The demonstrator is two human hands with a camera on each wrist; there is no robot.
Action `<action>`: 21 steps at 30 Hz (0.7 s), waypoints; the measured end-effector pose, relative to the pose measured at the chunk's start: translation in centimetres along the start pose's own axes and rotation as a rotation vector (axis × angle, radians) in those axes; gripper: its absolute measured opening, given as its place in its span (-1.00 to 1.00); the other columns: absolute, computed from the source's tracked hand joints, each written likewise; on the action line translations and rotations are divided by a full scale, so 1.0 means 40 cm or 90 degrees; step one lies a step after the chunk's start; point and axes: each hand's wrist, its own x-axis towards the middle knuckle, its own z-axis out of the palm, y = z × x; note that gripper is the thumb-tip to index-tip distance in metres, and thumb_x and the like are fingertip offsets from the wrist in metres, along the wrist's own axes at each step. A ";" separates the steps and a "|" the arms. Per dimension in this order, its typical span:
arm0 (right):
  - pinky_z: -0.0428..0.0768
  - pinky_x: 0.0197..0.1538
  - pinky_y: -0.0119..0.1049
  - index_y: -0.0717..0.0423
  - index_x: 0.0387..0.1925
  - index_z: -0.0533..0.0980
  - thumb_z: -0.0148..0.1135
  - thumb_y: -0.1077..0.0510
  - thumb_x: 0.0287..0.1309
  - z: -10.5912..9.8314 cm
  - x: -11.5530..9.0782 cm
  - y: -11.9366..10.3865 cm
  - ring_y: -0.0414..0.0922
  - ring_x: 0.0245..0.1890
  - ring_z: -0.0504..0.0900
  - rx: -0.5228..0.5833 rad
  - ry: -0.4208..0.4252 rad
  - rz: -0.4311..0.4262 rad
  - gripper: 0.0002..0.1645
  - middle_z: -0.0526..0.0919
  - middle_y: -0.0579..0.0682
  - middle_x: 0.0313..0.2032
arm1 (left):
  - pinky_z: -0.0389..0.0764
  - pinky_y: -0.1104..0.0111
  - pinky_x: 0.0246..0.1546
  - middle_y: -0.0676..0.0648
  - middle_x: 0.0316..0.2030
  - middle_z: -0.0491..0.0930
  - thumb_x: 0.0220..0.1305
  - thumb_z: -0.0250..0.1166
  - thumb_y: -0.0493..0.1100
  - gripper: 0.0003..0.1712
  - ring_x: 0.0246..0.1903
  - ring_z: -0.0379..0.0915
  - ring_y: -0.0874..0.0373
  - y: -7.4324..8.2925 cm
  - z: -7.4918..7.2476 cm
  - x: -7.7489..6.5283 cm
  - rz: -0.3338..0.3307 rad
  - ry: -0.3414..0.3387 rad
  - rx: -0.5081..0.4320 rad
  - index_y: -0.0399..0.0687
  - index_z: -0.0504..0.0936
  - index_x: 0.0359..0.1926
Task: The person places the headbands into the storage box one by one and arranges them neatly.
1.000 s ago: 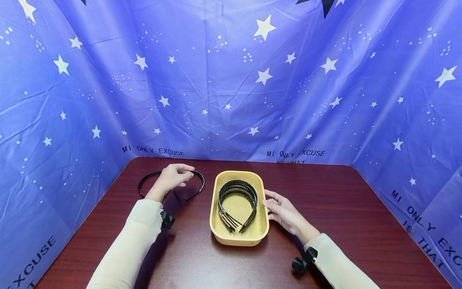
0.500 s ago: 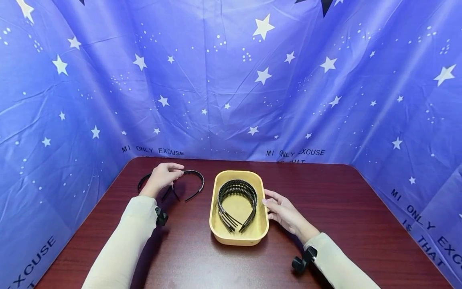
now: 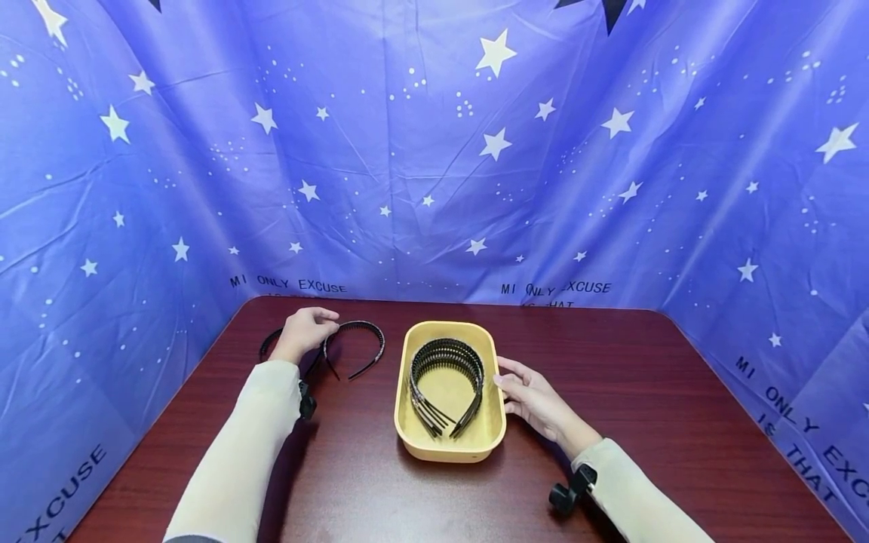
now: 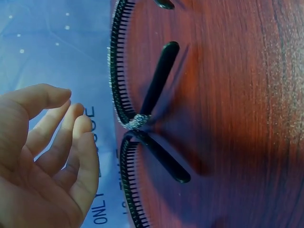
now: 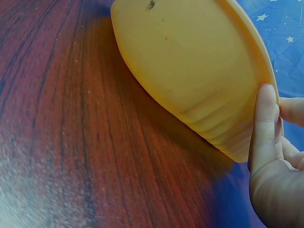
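My left hand [image 3: 307, 333] hovers over two black toothed headbands at the table's back left, fingers loosely bent and holding nothing. The right-hand headband [image 3: 376, 339] shows nearly whole, while the hand and wrist cover much of the left one [image 3: 268, 342]. In the left wrist view the fingers are apart from both bands; a sparkly trim sits on the upper band [image 4: 116, 61], whose end meets the lower one [image 4: 127, 173]. My right hand [image 3: 539, 400] grips the right side of a yellow plastic box [image 3: 451, 455], thumb at its rim. Several similar headbands [image 3: 444, 351] lie nested inside the box.
The dark red wood-grain table [image 3: 353, 475] carries the box near its middle. A blue star-patterned cloth [image 3: 387, 151] hangs around its back and sides. A small black camera is strapped to each wrist.
My left hand has moved left from the right-hand headband toward the other, uncovering more of the former. The right hand and the yellow box have stayed in place.
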 end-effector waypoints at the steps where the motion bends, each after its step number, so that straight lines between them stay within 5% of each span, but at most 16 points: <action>1: 0.67 -0.30 -0.36 0.37 0.49 0.00 0.09 0.27 0.43 0.000 0.000 0.000 -0.18 -0.29 0.65 0.001 -0.001 0.000 -0.24 0.63 0.02 -0.16 | 0.65 0.36 -0.34 -0.19 -0.15 0.73 0.27 0.29 -0.17 -0.61 -0.33 0.61 0.10 -0.001 0.002 0.002 0.000 0.005 0.012 -0.28 0.67 0.07; 7: 0.66 -0.29 -0.35 0.38 0.49 -0.01 0.09 0.26 0.43 0.000 -0.002 0.000 -0.18 -0.28 0.64 -0.002 -0.008 -0.003 -0.24 0.62 0.03 -0.14 | 0.55 0.09 0.02 -0.19 -0.12 0.73 0.26 0.30 -0.14 -0.61 -0.05 0.58 -0.11 -0.009 0.013 0.010 -0.018 0.017 0.057 -0.24 0.69 0.05; 11: 0.67 -0.28 -0.34 0.38 0.49 -0.01 0.09 0.26 0.43 0.001 -0.002 0.001 -0.18 -0.27 0.65 0.002 -0.008 -0.001 -0.23 0.62 0.03 -0.14 | 0.51 0.03 0.09 -0.19 -0.10 0.72 0.27 0.32 -0.13 -0.62 0.01 0.55 -0.14 -0.021 0.018 0.011 -0.036 0.020 0.060 -0.22 0.69 0.06; 21: 0.68 -0.26 -0.32 0.40 0.48 -0.02 0.10 0.25 0.43 -0.002 -0.002 0.001 -0.16 -0.25 0.65 0.000 -0.014 -0.006 -0.23 0.63 0.05 -0.13 | 0.56 0.29 -0.32 -0.21 -0.05 0.69 0.28 0.30 -0.18 -0.60 -0.28 0.60 0.04 -0.050 0.037 0.016 -0.069 0.016 0.032 -0.22 0.65 0.11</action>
